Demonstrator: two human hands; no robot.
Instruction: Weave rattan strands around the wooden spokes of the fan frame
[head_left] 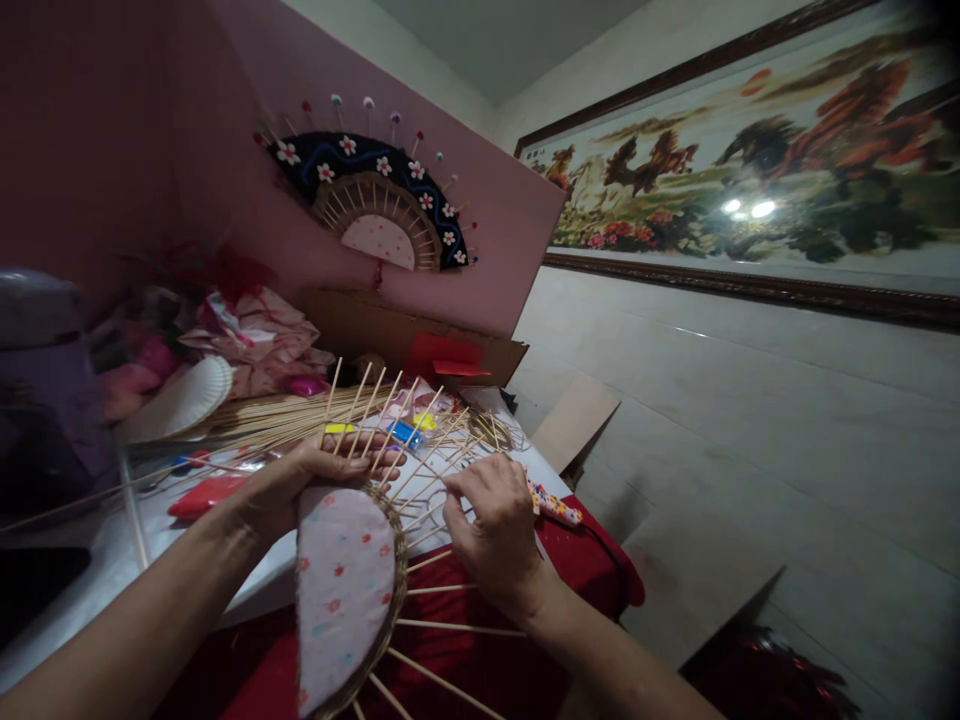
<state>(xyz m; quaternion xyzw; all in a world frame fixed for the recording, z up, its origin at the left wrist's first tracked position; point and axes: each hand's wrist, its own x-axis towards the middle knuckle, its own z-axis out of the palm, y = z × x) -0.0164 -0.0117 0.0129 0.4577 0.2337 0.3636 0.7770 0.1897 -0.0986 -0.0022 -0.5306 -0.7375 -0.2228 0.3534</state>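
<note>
A half-round fan frame, covered in pale cloth with small red and blue prints, is tilted on its side in front of me. Thin wooden sticks radiate from its curved edge, which has a braided brown cord along it. My left hand grips the frame's upper end, thumb in front and fingers behind several sticks. Bent and closed, my right hand is at the sticks to the right of the frame. Whatever lies between its fingertips is too small to make out.
A finished dark fan with white flowers hangs on the pink board. Behind my hands lie a bundle of sticks, a blue packet, a red packet and scissors. Left stands a purple appliance.
</note>
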